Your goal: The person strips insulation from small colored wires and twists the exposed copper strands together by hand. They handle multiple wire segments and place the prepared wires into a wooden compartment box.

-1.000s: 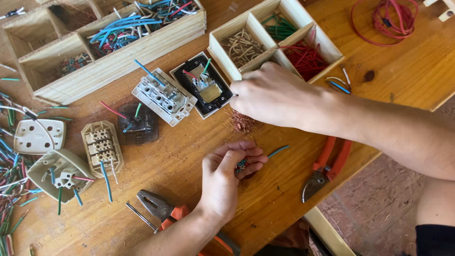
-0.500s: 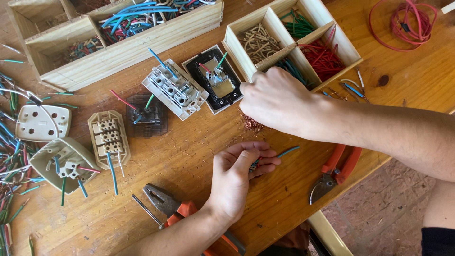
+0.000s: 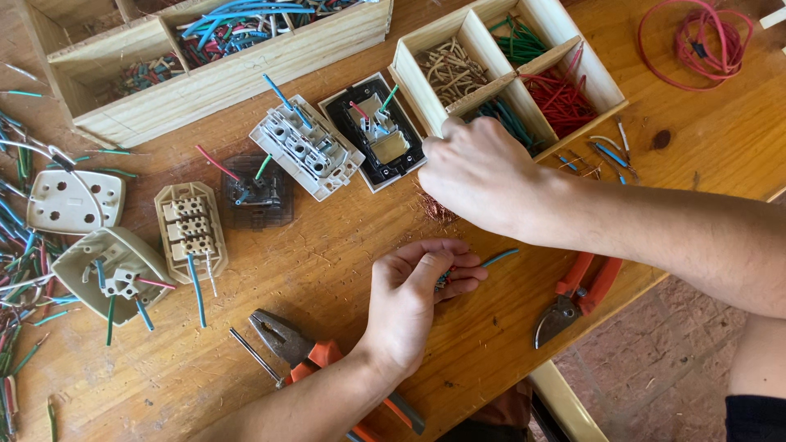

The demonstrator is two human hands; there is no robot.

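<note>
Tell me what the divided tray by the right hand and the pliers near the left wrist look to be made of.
Divided tray: pale unfinished wood, judging by grain and thin plank walls. Pliers: dull grey metal jaws, probably steel, with orange handles that look like plastic or rubber sleeves. Right hand rests at the tray's corner; left hand holds wire bits.

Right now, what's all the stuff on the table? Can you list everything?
Table: one, brown wood, under everything.
Long tray: one, wooden, top left, full of mixed wire bits.
Small tray: one, wooden, top middle, four boxes of tan, green, red and dark green bits.
Red coil: one, top right.
Switch parts: about seven, white, cream, grey and black, left and middle, with wire stubs.
Loose wires: many, green, blue, white, left edge.
Pliers: one, orange grips, bottom middle.
Cutters: one, red grips, right.
Copper strands: small pile, middle.
Left hand: holds small wire bits.
Right hand: by the small tray, fingers curled.
</note>
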